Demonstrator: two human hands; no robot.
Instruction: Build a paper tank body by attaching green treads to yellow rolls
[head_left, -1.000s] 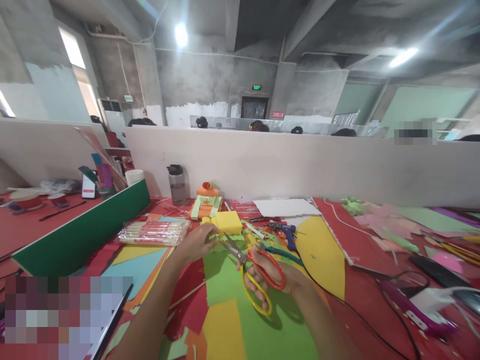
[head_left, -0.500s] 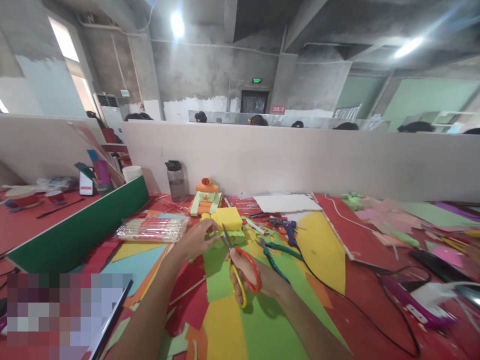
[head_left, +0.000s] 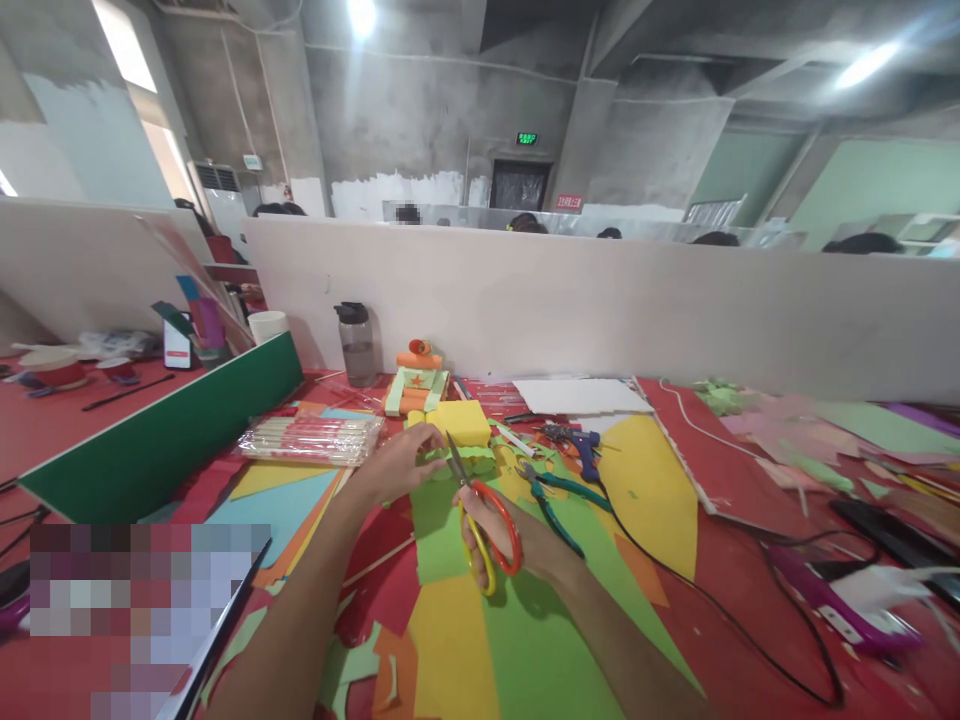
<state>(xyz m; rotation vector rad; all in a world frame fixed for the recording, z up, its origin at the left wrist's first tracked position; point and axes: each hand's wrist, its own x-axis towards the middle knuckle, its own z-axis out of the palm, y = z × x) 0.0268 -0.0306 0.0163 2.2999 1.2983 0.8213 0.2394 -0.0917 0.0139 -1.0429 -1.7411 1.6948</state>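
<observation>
My right hand [head_left: 486,520] has its fingers through the loops of a pair of scissors [head_left: 508,530] with one red and one yellow handle. The blades point away from me, their tips close to the fingers of my left hand [head_left: 405,462]. Those fingers are bent towards the thumb; whatever they pinch is too small or hidden to name. Just behind the fingertips sits a yellow paper block [head_left: 463,422], with a wavy-edged green paper strip [head_left: 476,460] along its front. An orange and pale-green paper model [head_left: 417,380] with a star stands behind it.
Green-handled pliers [head_left: 559,500] and a corded blue glue gun [head_left: 585,452] lie to the right on coloured sheets. Wrapped sticks [head_left: 311,440] lie left, beside a green board [head_left: 165,430]. A water bottle [head_left: 355,345] stands by the white partition [head_left: 600,310]. A purple power strip [head_left: 844,605] is far right.
The view has tilted down slightly, so the background sits higher. My hands and the scissors keep nearly the same place, with the blades looking closer together.
</observation>
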